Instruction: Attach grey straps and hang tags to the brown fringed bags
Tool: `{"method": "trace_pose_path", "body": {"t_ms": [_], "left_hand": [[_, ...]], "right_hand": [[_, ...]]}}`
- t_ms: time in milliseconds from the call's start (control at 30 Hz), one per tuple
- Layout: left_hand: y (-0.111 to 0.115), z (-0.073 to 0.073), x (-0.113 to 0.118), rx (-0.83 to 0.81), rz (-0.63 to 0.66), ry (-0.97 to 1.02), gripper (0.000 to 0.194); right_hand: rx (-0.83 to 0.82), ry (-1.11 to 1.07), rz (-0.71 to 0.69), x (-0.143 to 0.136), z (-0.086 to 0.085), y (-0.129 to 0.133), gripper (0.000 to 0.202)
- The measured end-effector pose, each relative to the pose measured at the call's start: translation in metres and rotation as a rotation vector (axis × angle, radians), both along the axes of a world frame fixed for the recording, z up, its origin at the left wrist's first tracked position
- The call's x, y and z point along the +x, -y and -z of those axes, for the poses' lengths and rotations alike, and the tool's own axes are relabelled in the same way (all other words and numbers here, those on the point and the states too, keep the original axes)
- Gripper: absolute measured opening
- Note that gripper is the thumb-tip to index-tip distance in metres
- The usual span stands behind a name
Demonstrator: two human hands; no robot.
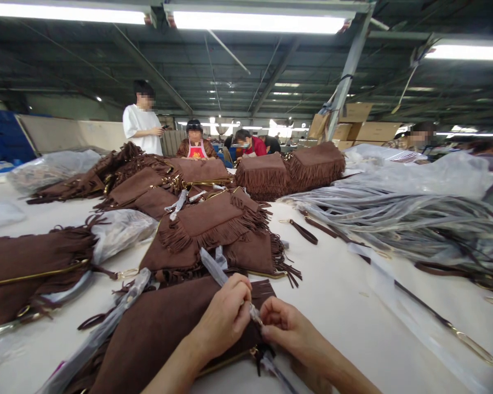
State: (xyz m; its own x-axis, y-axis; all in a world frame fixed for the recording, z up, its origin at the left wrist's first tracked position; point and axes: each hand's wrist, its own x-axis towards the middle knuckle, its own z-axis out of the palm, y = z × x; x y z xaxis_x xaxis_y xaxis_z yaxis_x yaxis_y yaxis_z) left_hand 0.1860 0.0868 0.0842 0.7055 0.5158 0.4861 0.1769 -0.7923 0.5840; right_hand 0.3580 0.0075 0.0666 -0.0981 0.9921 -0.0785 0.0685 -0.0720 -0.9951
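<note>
A brown suede bag (160, 323) with a gold zipper lies on the white table just in front of me. Over its right end, my left hand (230, 309) is closed in a pinch on a strip of clear plastic wrap (214, 267), which sticks up past the fingers. Close beside it, my right hand (281, 323) has its fingers closed at the lower part of the wrapped piece, near the bag's zipper end. What lies between the fingertips is small and partly hidden. Another wrapped strap (102, 328) lies across the bag's left side.
Fringed brown bags (213, 219) are heaped ahead, with another bag (33, 257) at left. Plastic-wrapped straps (411, 219) lie at right, near a loose strap with a gold clasp (472, 345). Several people are behind the table, one standing in a white shirt (142, 128).
</note>
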Motion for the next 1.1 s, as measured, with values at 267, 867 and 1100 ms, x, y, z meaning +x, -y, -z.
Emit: {"method": "trace_pose_path", "body": {"t_ms": [267,867,1100], "left_hand": [[0.005,-0.008,0.003,-0.161,-0.003,0.152,0.017],[0.011,0.008,0.016,-0.414,-0.142,0.041,0.016],[0.005,0.010,0.014,-0.586,-0.105,0.113,0.011]], "right_hand": [[0.366,0.321,0.183,-0.007,-0.007,-0.004,0.007],[0.216,0.027,0.253,-0.004,0.000,-0.013,0.013],[0.184,0.067,0.191,0.001,0.005,-0.015,0.021]]}}
